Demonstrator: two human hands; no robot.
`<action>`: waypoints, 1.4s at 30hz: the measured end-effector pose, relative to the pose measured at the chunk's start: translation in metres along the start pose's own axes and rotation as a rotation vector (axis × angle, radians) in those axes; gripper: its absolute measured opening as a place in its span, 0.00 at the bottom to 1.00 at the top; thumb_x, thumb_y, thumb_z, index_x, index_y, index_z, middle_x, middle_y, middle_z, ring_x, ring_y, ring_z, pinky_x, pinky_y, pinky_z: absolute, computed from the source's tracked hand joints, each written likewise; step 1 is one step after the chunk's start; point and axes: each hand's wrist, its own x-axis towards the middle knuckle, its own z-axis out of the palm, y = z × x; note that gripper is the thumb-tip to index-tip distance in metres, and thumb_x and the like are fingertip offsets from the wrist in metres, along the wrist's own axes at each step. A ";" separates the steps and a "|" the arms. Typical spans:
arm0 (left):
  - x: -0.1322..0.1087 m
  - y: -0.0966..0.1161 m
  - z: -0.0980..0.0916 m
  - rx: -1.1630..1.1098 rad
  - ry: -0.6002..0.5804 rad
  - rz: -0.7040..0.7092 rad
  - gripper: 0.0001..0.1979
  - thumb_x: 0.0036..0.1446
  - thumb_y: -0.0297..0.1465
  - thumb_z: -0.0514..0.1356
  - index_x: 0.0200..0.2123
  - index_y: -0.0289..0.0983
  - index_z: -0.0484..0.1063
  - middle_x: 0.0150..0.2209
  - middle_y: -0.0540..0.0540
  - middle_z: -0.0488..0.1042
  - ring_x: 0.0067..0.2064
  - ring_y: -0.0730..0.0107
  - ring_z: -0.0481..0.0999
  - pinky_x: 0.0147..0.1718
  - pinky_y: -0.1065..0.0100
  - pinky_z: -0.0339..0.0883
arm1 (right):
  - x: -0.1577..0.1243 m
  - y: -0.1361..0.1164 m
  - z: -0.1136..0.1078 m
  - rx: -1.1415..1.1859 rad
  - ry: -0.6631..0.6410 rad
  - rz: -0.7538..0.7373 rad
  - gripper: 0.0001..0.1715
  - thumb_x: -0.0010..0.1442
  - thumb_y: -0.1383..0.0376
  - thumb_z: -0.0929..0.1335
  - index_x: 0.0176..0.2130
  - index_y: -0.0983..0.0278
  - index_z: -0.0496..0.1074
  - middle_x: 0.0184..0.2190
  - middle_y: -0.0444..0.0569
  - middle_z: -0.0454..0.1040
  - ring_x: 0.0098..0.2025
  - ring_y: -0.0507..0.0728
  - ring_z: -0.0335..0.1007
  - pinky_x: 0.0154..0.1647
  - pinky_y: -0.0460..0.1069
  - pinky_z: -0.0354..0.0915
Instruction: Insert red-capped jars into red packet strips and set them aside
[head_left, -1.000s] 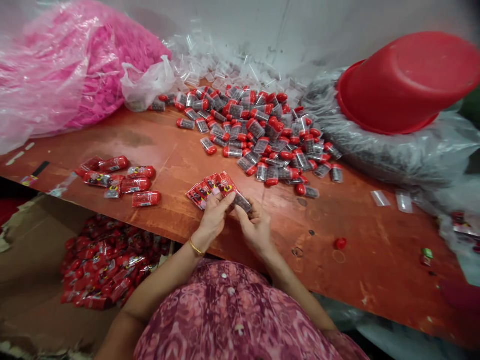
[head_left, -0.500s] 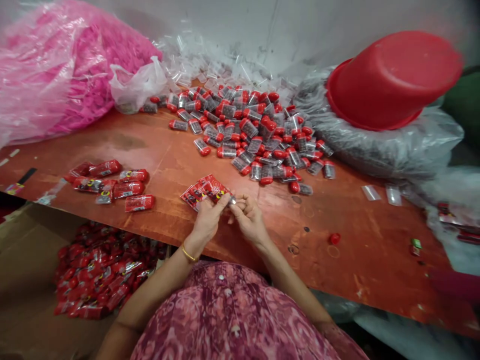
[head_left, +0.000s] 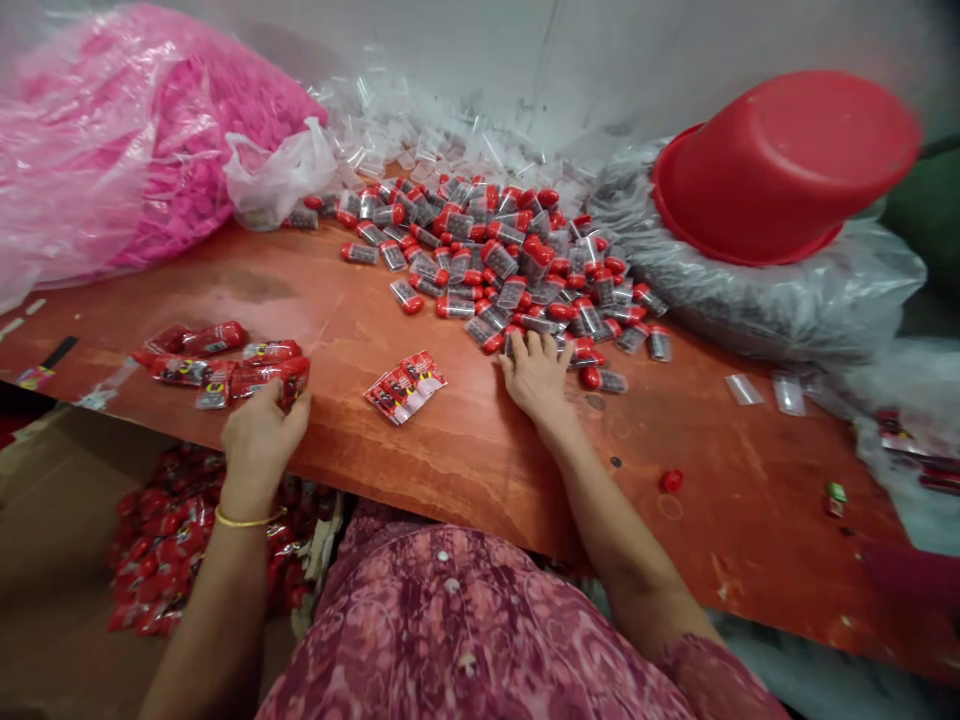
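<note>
L hand (head_left: 259, 435) grips packet (head_left: 294, 378); R hand (head_left: 534, 375) on capsules (head_left: 517, 345).

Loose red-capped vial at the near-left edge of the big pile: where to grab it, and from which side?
Take the red-capped vial across its clear body, fingers on the two long sides, coming from above on the near-left. It lies flat on the wooden table, set apart from the pile of vials, with bare board on that side. The rounded cap looks likelier to slip.

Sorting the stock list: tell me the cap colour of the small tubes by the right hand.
Red caps on the tubes, clearest in the head view.
</note>
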 end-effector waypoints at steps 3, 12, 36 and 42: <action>-0.001 0.005 0.000 0.152 0.186 0.155 0.27 0.51 0.35 0.57 0.54 0.30 0.65 0.62 0.28 0.57 0.64 0.35 0.49 0.57 0.38 0.42 | -0.018 0.000 0.005 -0.053 -0.043 -0.081 0.26 0.61 0.65 0.59 0.57 0.68 0.62 0.55 0.61 0.66 0.57 0.68 0.54 0.58 0.71 0.38; -0.005 0.084 0.089 0.100 -0.158 0.544 0.17 0.54 0.41 0.58 0.42 0.40 0.77 0.57 0.37 0.67 0.63 0.43 0.54 0.59 0.44 0.44 | -0.063 -0.019 -0.003 0.017 -0.118 -0.067 0.27 0.62 0.62 0.58 0.59 0.65 0.60 0.59 0.61 0.62 0.58 0.66 0.56 0.58 0.69 0.45; -0.013 0.095 0.083 -0.077 -0.103 0.478 0.17 0.59 0.39 0.52 0.41 0.42 0.78 0.57 0.40 0.68 0.62 0.45 0.58 0.58 0.41 0.43 | -0.053 -0.036 -0.013 0.514 0.052 0.055 0.22 0.62 0.55 0.60 0.48 0.65 0.69 0.53 0.59 0.68 0.54 0.63 0.61 0.56 0.61 0.54; -0.026 0.105 0.075 -0.345 -0.164 0.478 0.12 0.55 0.37 0.57 0.40 0.44 0.78 0.54 0.42 0.71 0.60 0.50 0.62 0.59 0.44 0.46 | -0.030 -0.071 -0.015 1.421 -0.111 0.213 0.19 0.54 0.50 0.65 0.30 0.63 0.69 0.27 0.44 0.72 0.31 0.52 0.67 0.35 0.48 0.65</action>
